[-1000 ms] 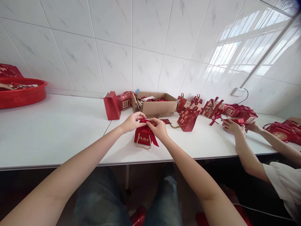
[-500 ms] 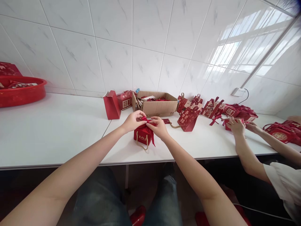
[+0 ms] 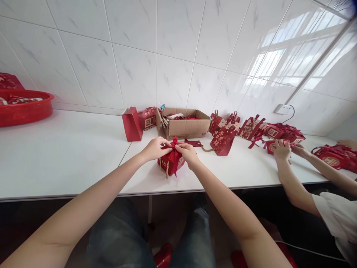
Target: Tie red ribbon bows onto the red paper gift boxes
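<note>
A small red gift box with a twisted gold cord handle stands on the white table in front of me. A red ribbon lies over its top, one tail hanging down the near side. My left hand pinches the ribbon from the left, and my right hand pinches it from the right, close to the knot. Both sets of fingertips nearly meet above the box and partly hide the knot.
Behind the gift box is an open cardboard carton of red pieces. A tall red box stands to its left, patterned red boxes to its right. A red basin sits far left. At right, a co-worker's hands handle another red box.
The gift box has turned, so its corner now faces me and the cord handle sits further left. My hands have come slightly lower, still at the ribbon.
</note>
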{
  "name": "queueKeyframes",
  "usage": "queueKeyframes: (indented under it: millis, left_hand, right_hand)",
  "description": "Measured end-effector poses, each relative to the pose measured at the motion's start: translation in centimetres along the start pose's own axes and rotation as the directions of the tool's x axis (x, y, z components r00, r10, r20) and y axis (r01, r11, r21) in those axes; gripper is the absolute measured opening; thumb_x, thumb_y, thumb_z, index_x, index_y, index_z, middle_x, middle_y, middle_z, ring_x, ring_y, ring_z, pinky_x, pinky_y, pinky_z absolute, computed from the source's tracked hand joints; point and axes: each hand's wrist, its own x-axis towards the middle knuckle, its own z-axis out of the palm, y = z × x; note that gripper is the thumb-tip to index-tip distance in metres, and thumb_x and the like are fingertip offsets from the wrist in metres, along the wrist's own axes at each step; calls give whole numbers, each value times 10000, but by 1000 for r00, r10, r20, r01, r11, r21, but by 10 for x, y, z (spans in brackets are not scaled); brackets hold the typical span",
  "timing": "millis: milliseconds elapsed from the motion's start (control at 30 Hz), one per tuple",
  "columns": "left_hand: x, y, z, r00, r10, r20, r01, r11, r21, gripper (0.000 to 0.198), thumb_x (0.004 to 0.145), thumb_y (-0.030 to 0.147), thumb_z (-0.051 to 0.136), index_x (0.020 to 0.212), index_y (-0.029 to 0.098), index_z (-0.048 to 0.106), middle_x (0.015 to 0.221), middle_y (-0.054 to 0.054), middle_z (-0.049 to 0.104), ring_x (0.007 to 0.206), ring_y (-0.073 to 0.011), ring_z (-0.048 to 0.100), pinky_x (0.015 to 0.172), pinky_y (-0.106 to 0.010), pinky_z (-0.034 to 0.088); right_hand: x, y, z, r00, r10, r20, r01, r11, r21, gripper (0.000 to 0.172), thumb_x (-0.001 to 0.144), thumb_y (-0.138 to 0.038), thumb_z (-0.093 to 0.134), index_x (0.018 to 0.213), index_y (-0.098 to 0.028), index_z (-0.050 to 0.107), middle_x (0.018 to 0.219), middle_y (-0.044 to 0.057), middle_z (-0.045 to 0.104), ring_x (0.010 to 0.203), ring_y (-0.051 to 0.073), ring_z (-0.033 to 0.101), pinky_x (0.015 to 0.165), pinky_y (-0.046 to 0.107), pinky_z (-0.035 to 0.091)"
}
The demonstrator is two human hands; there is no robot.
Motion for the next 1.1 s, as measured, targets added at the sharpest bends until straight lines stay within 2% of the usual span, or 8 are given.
queueKeyframes:
  millis: [200, 433, 533, 600, 733, 933, 1033, 1100]
  left_hand:
    - [-2, 2, -2, 1000, 20, 22, -18, 998, -59, 299, 738, 474, 619, 796, 205, 736, 936, -77, 684, 886, -243, 622, 812, -365, 489]
    - [2, -1, -9, 994, -28, 102, 46, 982, -181, 319, 644, 491, 712, 746, 191, 745, 880, -68, 724, 817, -238, 637, 760, -355, 508]
    - [2, 0, -11, 991, -53, 122, 74, 981, -181, 304, 639, 474, 715, 753, 194, 747, 840, -59, 729, 792, -233, 638, 715, -339, 506]
    - [1, 2, -12, 988, -68, 140, 94, 978, -186, 291, 648, 459, 704, 759, 193, 743, 817, -52, 725, 755, -219, 633, 670, -320, 498]
    - [-1, 7, -14, 982, -86, 165, 117, 975, -189, 252, 666, 420, 677, 750, 188, 726, 795, -37, 716, 692, -187, 615, 645, -299, 482]
    - [-1, 12, -15, 987, -59, 151, 82, 985, -151, 229, 666, 385, 651, 757, 181, 702, 837, -46, 715, 752, -205, 629, 677, -303, 482]
    - [0, 13, -14, 989, -45, 138, 63, 990, -126, 209, 667, 370, 637, 743, 180, 684, 840, -46, 711, 744, -203, 631, 674, -301, 485]
    - [0, 13, -13, 989, -30, 142, 46, 993, -107, 193, 673, 354, 621, 740, 180, 669, 840, -44, 707, 726, -196, 628, 664, -296, 487]
  right_hand:
    - [-11, -8, 3, 998, 44, -51, -47, 997, -69, 209, 810, -333, 598, 818, -202, 762, 1180, 74, 649, 1184, 249, 537, 931, 343, 458]
    - [-29, -23, -1, 997, 82, -1, -81, 988, -135, 269, 855, -364, 542, 798, -222, 763, 1250, 62, 604, 1270, 255, 470, 987, 362, 434]
    - [-37, -25, -8, 998, 41, 41, -29, 965, -259, 249, 848, -368, 551, 962, -255, 741, 1317, 56, 554, 1262, 251, 477, 1010, 378, 418]
    - [-40, -24, -16, 995, -31, 100, 63, 941, -332, 267, 849, -317, 532, 1050, -257, 698, 1264, 60, 588, 1184, 228, 535, 968, 366, 448]
    - [-42, -15, -35, 975, -158, 159, 213, 871, -443, 376, 823, -249, 533, 1197, -221, 559, 1133, 75, 644, 962, 191, 617, 802, 335, 510]
    - [-40, -12, -49, 955, -216, 204, 295, 769, -567, 195, 801, -160, 541, 951, -194, 660, 973, 55, 695, 762, 157, 619, 721, 300, 493]
    - [-44, -22, -52, 924, -311, 224, 376, 624, -685, 234, 788, -84, 519, 896, -188, 698, 909, 69, 688, 815, 186, 624, 746, 313, 471]
    - [-47, -32, -57, 893, -308, 328, 446, 513, -733, 234, 765, -73, 547, 863, -198, 719, 904, 72, 682, 858, 210, 630, 783, 339, 461]
